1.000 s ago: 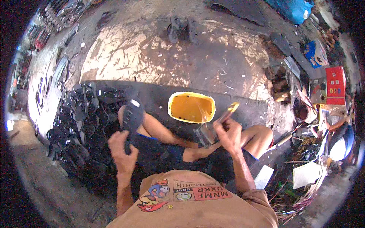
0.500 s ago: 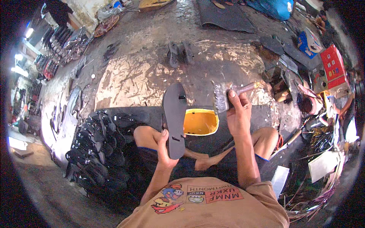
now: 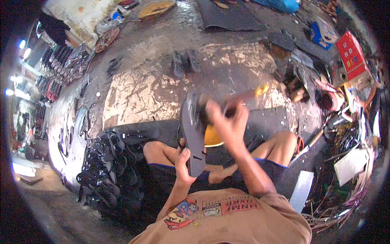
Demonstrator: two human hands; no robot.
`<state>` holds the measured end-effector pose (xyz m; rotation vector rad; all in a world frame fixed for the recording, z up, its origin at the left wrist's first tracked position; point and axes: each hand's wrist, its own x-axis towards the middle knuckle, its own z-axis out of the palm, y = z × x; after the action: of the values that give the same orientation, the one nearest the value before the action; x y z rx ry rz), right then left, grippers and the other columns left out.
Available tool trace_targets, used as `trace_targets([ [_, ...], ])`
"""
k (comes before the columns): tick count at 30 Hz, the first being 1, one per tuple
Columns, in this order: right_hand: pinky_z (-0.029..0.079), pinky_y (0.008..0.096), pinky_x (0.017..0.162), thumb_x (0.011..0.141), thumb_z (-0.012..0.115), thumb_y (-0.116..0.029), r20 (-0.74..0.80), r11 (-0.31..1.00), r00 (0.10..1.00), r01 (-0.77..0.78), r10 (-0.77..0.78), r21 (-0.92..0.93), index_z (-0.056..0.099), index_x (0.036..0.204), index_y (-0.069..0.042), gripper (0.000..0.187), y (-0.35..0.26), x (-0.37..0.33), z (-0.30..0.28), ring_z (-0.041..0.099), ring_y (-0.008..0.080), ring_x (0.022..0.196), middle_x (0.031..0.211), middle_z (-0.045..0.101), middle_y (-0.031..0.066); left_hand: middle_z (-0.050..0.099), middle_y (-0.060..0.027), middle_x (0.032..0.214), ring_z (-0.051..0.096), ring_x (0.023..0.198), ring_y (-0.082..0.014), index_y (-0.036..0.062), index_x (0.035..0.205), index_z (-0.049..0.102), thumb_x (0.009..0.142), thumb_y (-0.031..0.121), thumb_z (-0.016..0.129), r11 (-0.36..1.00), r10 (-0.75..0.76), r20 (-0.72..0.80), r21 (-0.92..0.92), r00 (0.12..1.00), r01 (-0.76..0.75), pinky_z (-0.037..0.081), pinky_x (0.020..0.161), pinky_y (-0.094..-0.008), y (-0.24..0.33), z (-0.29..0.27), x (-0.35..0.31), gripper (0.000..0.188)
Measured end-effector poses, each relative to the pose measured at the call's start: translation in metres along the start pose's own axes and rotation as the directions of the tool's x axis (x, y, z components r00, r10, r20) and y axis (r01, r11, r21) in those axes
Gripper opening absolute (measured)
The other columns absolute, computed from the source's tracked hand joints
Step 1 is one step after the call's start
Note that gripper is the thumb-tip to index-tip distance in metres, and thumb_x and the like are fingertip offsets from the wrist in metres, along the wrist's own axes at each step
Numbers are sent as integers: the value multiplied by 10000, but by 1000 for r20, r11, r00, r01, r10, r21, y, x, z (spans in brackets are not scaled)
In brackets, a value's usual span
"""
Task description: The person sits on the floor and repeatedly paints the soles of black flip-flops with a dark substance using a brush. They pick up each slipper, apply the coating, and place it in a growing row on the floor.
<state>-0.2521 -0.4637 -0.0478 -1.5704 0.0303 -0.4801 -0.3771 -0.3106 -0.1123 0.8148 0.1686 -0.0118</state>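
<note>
A dark grey sandal sole stands nearly upright in my left hand, gripped near its lower end with the thumb on the face that shows. Small slots are cut in that face, and a glossy wet streak lies along its upper part. My right hand, blurred by motion, is closed round a paintbrush with a yellow-tipped handle. The bristles are hidden or smeared at the sole's upper right edge. Below the right hand, a yellow container is partly covered by the hand and the sole.
A pile of black sandals lies to my left. Ahead, a pair of sandals rests by a stained brown sheet. A red box, a white panel and mixed scraps crowd the right. A dark mat lies farther off.
My right hand has swung left with the paintbrush, from beside the sole to its upper part. A shiny streak now shows there. The sole has shifted slightly right and tilted.
</note>
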Motion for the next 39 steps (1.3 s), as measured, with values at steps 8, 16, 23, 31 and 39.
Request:
trace_targets([
  [8,531,309,717,806,885,-258,88,936,979,-203,185,287,723,972,-5,343,-30,-34,-9,665,141,803,891,741,69,687,-79,1202,670,1069,-204,95,1391,561,1069,469,483,965,17,-14,-260,1000,-21,540,956,-380,23,13,34,500],
  [16,569,396,682,806,860,-323,322,954,929,248,-185,-167,781,894,-24,322,-44,-46,-9,727,234,717,784,751,133,600,-124,1416,588,1277,-279,113,1468,518,1108,486,377,948,118,242,-317,963,-36,459,1116,-444,14,12,43,538],
  [23,553,313,648,783,903,-230,239,956,957,213,-163,-201,728,923,24,339,-31,-38,-12,687,159,701,803,741,117,652,-112,1332,637,1195,-270,102,1426,561,1073,554,427,981,47,-27,-185,999,-51,504,1058,-441,29,40,54,589],
  [31,559,388,718,829,865,-261,238,994,966,-79,97,-81,735,1032,-7,350,6,-42,-28,678,184,789,877,732,92,683,-89,1223,662,1075,-191,98,1383,602,1070,488,498,983,145,-320,158,936,-98,550,948,-341,43,47,102,510],
  [39,514,343,886,957,746,-201,-369,955,927,-171,72,-243,648,1189,70,370,159,87,-121,624,191,994,1103,693,121,689,-104,1010,654,888,-242,17,1104,679,976,200,644,877,42,-89,481,995,6,513,798,-454,27,50,455,225],
])
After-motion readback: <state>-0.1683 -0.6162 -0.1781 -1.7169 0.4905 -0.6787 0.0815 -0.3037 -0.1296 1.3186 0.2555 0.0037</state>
